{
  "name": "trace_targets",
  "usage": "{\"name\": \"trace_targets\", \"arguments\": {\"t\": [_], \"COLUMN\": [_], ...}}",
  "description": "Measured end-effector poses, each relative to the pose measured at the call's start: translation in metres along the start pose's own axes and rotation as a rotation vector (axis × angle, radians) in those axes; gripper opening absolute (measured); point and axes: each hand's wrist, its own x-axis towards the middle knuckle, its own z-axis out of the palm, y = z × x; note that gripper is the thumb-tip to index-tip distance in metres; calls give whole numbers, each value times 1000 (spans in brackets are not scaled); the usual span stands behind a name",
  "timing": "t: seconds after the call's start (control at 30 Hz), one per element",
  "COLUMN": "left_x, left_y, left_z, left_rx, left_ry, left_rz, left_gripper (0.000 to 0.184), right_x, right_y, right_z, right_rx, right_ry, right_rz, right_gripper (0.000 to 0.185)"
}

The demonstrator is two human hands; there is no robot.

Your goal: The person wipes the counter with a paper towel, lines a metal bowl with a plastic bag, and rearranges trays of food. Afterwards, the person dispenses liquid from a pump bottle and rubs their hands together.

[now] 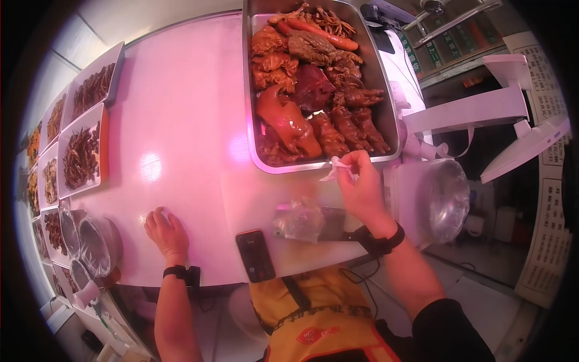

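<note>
My right hand (360,184) pinches a crumpled white tissue (335,169) against the near rim of a large metal tray (248,90). Glossy braised meats fill the tray, among them pig trotters (329,136), a dark red piece (312,88) and an orange-brown slab (283,117). On the white table (181,120), my left hand (166,232) lies with its fingers stretched out, holding nothing. A black phone (255,256) rests between my hands near the table's front edge. Just left of my right wrist is a crumpled clear plastic bag (300,222).
White trays of small dark snacks (83,151) line the left side. Plastic-lined tubs (96,244) stand at the table's left front corner. A plastic-lined bin (449,199) and a white weighing-machine-like device (470,111) are on the right. Printed price sheets (546,241) hang at far right.
</note>
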Motion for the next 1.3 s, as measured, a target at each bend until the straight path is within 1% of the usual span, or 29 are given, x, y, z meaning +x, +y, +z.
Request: {"name": "trace_targets", "arguments": {"t": [0.03, 0.1, 0.13, 0.17, 0.2, 0.23, 0.3, 0.33, 0.4, 0.47, 0.53, 0.57, 0.63, 0.67, 0.73, 0.77, 0.83, 0.87, 0.93, 1.0, 1.07, 1.1, 1.13, 1.17, 1.2, 1.27, 1.3], "left_x": [1, 1, 0, -1, 0, 0, 1, -1, -2, 1, 1, -1, 0, 2, -1, -2, -3, -4, -11, -35, -80, -105, -131, -164, -194, -259, -282], "left_y": [0, 1, 1, 0, 0, -1, 0, -2, 0, 2, 1, 1, -1, 2, 6, 3, -3, -6, -10, -17, -17, -5, 8, 12, 28, 32, 45], "left_z": [0, 1, -1, -1, -1, 2, 1, 1, -2, -2, -3, -3, 0, -1, -6, -5, 2, 0, -11, -41, -75, -103, -133, -153, -180, -214, -237], "left_rx": [0, 9, 4, 24, 41, 33, 50, 30, 22, 4, 4, 0, 6, -3, 4, 4, 12, 15, -112, -366, -311, -386, -442, -390, -469, -431, -516], "left_ry": [4, -37, -35, -48, -60, -53, -27, -51, -70, -65, -67, -61, -31, -17, -40, -26, -9, 8, -8, -131, 12, -3, -62, -89, -154, -379, -551], "left_rz": [3, -38, -25, -27, -24, -4, -11, -26, -30, -38, -29, -22, -10, -9, -39, -38, 6, 21, 108, -48, -27, -81, -121, -50, -149, -237, -378], "left_gripper": [25, 26, 26, 26, 27, 27, 28, 29, 29, 29, 28, 28, 28, 28, 28, 28, 22, 22, 22, 21, 15, 13, 13, 13, 12, 15, 15], "right_x": [2, 8, 11, 13, 12, 10, 12, 11, 11, 15, 19, 15, 10, 1, -34, -48, -70, -78, -85, -89, -92, -100, -108, -116, -128, -158, -178], "right_y": [-2, -13, -14, -10, -12, -13, -10, -5, 4, 30, 49, 52, 52, 52, 56, 64, 91, 97, 108, 135, 135, 119, 102, 87, 73, 62, 62], "right_z": [5, 26, 38, 54, 71, 82, 83, 77, 46, 24, -2, -15, -39, -49, -65, -72, -80, -82, -85, -78, -69, -72, -76, -82, -91, -105, -110], "right_rx": [2, -60, -193, -151, -164, -266, -348, -346, -379, -433, -518, -519, -582, -585, -570, -565, -712, -698, -826, -841, -840, -888, -935, -859, -786, -527, -408], "right_ry": [3, 73, 32, -85, -139, -146, -111, -113, -34, 73, 109, 119, 100, 112, 172, 180, -102, -85, -265, -272, -262, -182, -106, -69, -45, -176, -316], "right_rz": [-2, -232, -499, -588, -622, -627, -617, -610, -525, -537, -507, -508, -440, -451, -328, -337, -2, -4, -78, -118, -171, -212, -254, -267, -278, -178, -160], "right_gripper": [20, 26, 32, 31, 22, 17, 16, 16, 17, 17, 16, 16, 16, 16, 15, 15, 18, 18, 21, 22, 24, 23, 22, 23, 23, 20, 17]}}
